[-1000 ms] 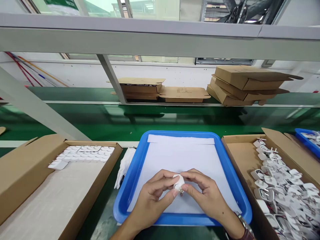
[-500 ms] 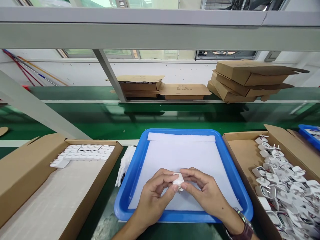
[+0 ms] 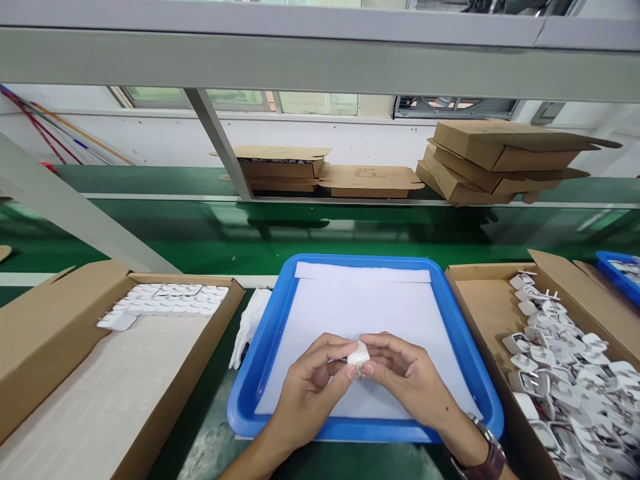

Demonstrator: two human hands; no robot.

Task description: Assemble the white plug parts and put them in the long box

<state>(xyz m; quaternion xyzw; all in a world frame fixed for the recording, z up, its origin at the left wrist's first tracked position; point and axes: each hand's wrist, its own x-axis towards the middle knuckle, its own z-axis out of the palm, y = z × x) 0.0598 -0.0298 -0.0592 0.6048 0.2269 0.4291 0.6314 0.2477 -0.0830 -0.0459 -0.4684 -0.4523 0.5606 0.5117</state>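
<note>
Between my fingertips I hold a small white plug adapter (image 3: 358,354), its metal prongs pointing down toward me. My left hand (image 3: 316,383) pinches it from the left with thumb and fingers. From the other side my right hand (image 3: 404,373) grips it the same way. Both hands are above the front part of a blue tray (image 3: 243,393) lined with white paper (image 3: 360,307). The fingers cover the adapter's sides.
At left, an open cardboard box (image 3: 187,373) has rows of white adapters (image 3: 170,300) at its far end. Another cardboard box (image 3: 480,307) at right holds a heap of loose adapters (image 3: 575,373). White gloves (image 3: 250,325) lie beside the tray. Stacked cartons (image 3: 500,160) stand behind.
The adapter has tipped slightly between my fingers, showing a different face. Both hands stay in nearly the same place, and the camera view has shifted a little.
</note>
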